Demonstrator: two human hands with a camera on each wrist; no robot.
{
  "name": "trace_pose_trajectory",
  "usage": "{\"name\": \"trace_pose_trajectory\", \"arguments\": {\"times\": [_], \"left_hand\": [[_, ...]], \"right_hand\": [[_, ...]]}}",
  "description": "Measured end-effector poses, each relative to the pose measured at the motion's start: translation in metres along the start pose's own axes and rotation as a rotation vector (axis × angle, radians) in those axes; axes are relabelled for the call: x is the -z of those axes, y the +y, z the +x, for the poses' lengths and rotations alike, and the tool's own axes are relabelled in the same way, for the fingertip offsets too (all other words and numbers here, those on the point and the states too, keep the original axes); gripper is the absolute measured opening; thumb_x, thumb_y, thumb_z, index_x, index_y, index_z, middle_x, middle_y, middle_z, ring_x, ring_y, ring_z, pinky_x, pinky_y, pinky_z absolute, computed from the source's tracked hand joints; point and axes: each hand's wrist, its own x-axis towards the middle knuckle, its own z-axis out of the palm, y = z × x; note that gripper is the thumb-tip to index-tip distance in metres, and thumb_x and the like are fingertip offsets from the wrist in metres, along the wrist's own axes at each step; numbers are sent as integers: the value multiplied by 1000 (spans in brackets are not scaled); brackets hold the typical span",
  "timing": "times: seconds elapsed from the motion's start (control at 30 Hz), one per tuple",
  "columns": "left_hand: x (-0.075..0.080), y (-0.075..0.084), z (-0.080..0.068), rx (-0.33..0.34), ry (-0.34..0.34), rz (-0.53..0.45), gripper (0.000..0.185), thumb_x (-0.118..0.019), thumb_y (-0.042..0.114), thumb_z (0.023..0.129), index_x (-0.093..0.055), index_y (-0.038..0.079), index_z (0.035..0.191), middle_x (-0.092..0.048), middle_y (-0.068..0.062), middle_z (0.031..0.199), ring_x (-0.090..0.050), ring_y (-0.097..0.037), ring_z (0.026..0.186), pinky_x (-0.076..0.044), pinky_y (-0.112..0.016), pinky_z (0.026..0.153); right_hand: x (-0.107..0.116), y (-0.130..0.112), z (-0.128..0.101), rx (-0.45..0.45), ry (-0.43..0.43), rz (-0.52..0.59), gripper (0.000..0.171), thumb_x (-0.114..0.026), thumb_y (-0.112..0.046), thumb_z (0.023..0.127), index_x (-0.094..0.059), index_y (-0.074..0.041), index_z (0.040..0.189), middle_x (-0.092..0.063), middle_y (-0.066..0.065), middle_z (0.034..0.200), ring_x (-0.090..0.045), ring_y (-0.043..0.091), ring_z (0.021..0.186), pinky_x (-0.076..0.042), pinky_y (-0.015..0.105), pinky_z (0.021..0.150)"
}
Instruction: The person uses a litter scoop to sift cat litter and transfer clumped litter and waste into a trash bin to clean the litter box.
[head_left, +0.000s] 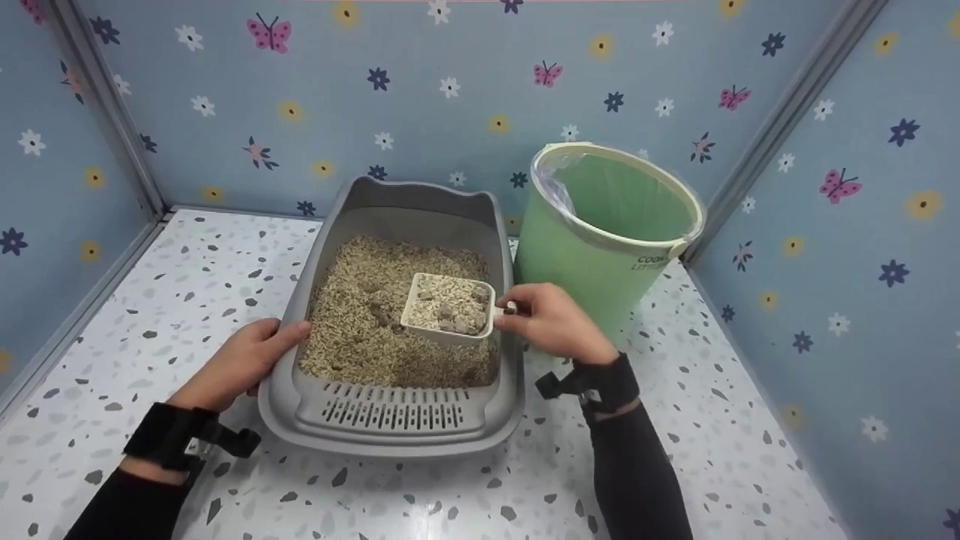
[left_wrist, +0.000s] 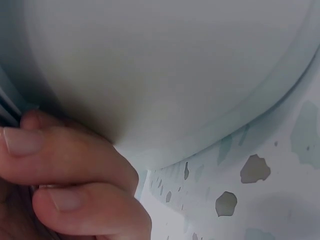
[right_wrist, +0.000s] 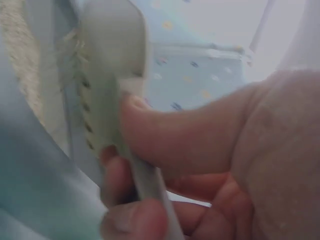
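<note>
We see the small white plastic scoop (head_left: 450, 306) held just above the tan pellet litter (head_left: 360, 315), right of centre in the grey plastic litter tray (head_left: 390, 431). Its long axis runs nearly level from 9 to 3 o'clock: the open bowl, loaded with pellets and a few darker clumps, points towards 9, and the short handle points towards 3. The right hand (head_left: 551, 321) pinches that handle, thumb on top and curled fingers (right_wrist: 135, 220) beneath; the right wrist view shows the thumb pressed flat on the handle. The left hand (head_left: 244, 364) grips the tray's rim at 9 o'clock, thumb over the edge and fingers (left_wrist: 55, 150) curled against the grey outer wall, as the left wrist view confirms.

The tray's long axis runs from 6 to 12 o'clock, with its slotted shelf at 6 and its raised back at 12. At about 2 o'clock from the scoop stands the pale green round plastic bin (head_left: 600, 255) with a clear liner, just beside the tray's right wall. The speckled white terrazzo floor (head_left: 150, 300) lies open at 9 and 6 o'clock. The blue flower-and-butterfly patterned walls (head_left: 450, 97) close the space at 12, 3 and 9 o'clock.
</note>
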Motion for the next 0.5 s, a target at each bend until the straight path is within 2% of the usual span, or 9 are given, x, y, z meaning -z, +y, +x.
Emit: {"name": "trace_pose_trajectory", "arguments": {"times": [0.2, 0.37, 0.5], "left_hand": [[1, 2, -1, -7, 9, 14, 61, -58, 62, 113, -56, 1, 113, -60, -3, 76, -44, -8, 50, -40, -27, 43], [-1, 0, -3, -2, 1, -7, 61, -58, 60, 113, -56, -1, 113, -62, -3, 76, -44, -8, 50, -40, -27, 43], [0, 0, -4, 0, 3, -3, 62, -58, 62, 113, -56, 0, 115, -61, -3, 76, -44, -8, 50, -40, -27, 43]], "right_hand": [[1, 3, -2, -12, 44, -14, 15, -84, -19, 100, -84, -10, 112, -78, 0, 94, -67, 17, 78, -58, 37, 76], [-5, 1, 3, 26, -31, -20, 15, -81, -21, 102, -84, -11, 113, -75, -1, 92, -66, 16, 77, -58, 35, 71], [1, 2, -3, 19, -40, -23, 12, -82, -17, 100, -84, -13, 111, -75, -2, 89, -66, 17, 73, -58, 36, 68]]}}
